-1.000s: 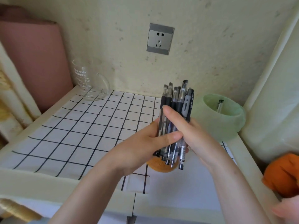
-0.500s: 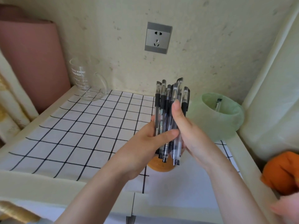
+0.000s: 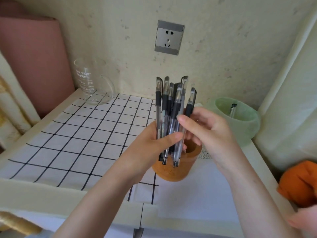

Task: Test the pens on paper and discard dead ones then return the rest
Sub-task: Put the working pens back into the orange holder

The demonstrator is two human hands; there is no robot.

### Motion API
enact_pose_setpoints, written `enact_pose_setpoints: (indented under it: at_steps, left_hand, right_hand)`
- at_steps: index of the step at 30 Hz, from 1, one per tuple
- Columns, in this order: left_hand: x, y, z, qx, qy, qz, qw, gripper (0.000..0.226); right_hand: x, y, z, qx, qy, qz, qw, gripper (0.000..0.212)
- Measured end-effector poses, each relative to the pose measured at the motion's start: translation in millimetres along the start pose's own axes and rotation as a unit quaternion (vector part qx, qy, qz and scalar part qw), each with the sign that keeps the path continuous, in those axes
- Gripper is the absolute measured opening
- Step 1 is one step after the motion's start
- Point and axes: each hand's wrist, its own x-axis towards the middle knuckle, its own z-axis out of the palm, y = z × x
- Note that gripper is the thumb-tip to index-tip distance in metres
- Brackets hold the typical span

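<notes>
I see left hand (image 3: 154, 145) gripping pen bundle (image 3: 167, 107) upright above wooden cup (image 3: 178, 170) — right hand (image 3: 209, 133) pinching outermost pen (image 3: 191, 100) — caps up

The bundle of clear plastic pens (image 3: 171, 107) has glossy see-through barrels and duller black grips, rubbery by the look of it. The round orange-brown wooden pot (image 3: 173, 172) is smooth and matt. The pale green cup (image 3: 247, 127) looks like frosted, translucent plastic. The clear glass measuring jug (image 3: 92, 86) is shiny, the white black-gridded cloth (image 3: 72, 134) is matt, the grey socket plate (image 3: 169, 37) has a satin finish, and the cream wall (image 3: 223, 48) is rough and blotchy.
</notes>
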Motion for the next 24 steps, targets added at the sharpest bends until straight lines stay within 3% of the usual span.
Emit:
enact_pose_setpoints:
  at_steps: [7, 12, 17, 24]
  left_hand:
    - [0.6, -0.7, -4.1, 0.005, 0.024, -0.016, 1.000, 0.018]
    - [0.0, -0.8, -4.7, 0.024, 0.060, 0.006, 0.998, 0.021]
    - [0.4, -1.1, -4.8, 0.026, 0.065, 0.013, 0.997, 0.019]
    - [5.7, -8.2, -11.9, -0.001, 0.120, -0.001, 0.993, 0.012]
  right_hand:
    - [3.0, 9.2, 5.2, 0.103, 0.009, 0.027, 0.994, 0.016]
    - [4.7, 6.5, 13.8, 0.039, 0.039, -0.035, 0.998, 0.018]
    - [7.9, 8.0, 16.3, 0.028, 0.054, -0.032, 0.998, 0.011]
    - [14.3, 10.3, 14.6, 0.161, 0.148, -0.046, 0.975, 0.008]
